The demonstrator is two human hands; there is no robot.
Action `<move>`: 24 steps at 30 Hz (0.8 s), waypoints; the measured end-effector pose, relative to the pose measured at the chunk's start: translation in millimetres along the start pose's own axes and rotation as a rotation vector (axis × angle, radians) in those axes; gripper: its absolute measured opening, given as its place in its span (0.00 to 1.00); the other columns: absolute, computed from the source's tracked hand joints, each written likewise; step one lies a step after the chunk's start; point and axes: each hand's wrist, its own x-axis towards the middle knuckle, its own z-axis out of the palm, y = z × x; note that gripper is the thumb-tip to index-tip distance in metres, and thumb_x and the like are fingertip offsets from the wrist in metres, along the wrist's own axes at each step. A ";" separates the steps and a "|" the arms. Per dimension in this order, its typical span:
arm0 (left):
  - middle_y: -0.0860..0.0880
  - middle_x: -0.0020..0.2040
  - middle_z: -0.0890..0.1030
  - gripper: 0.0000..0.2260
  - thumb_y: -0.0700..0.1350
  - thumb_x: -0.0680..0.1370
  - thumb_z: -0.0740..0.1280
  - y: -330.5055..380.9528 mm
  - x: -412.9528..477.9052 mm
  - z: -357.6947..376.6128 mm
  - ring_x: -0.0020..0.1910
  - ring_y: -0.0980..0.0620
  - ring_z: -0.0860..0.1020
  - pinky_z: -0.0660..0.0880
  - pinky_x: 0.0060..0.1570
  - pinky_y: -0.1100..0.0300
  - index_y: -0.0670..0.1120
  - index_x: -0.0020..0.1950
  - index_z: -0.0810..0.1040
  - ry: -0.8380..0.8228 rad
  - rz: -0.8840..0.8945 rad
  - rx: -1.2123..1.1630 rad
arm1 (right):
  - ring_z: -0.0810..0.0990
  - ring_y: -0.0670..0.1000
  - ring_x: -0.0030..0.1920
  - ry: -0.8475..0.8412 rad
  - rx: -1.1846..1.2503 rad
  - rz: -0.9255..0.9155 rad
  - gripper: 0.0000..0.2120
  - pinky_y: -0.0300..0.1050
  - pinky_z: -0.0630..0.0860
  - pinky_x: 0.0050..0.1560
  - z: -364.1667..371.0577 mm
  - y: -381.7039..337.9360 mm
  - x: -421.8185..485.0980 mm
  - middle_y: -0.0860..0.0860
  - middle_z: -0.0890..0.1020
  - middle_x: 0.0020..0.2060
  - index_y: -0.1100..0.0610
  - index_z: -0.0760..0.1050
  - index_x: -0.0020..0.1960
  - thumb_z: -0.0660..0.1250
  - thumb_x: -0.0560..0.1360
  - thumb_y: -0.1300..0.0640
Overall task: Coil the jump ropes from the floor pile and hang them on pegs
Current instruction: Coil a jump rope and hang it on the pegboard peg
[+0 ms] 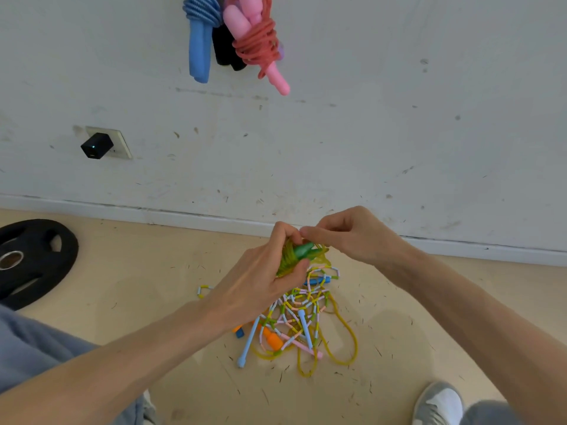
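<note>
My left hand [264,277] grips a coiled yellow-green jump rope with green handles [299,251], held above the floor near the wall. My right hand [346,233] pinches the rope's end at the top of the coil, right beside the left fingers. Below the hands lies the floor pile [294,317]: a beaded pastel rope, a yellow rope with an orange handle, and light blue and pink handles, all tangled. On the wall above hang coiled ropes: a blue one [199,35], a red one with pink handles [257,41], and black handles [225,49] between them. The pegs themselves are hidden.
A black weight plate [30,259] lies on the floor at the left. A black charger [96,145] sits in a wall socket. A white baseboard [184,216] runs along the wall. My grey shoe [438,403] stands at the bottom right.
</note>
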 end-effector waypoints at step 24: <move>0.46 0.44 0.87 0.15 0.50 0.86 0.60 10.4 21.6 -11.2 0.36 0.51 0.82 0.73 0.33 0.60 0.41 0.54 0.81 -0.137 -0.523 -0.546 | 0.80 0.48 0.42 0.100 0.781 0.028 0.11 0.42 0.78 0.50 10.9 7.0 14.1 0.50 0.79 0.39 0.58 0.77 0.46 0.62 0.86 0.56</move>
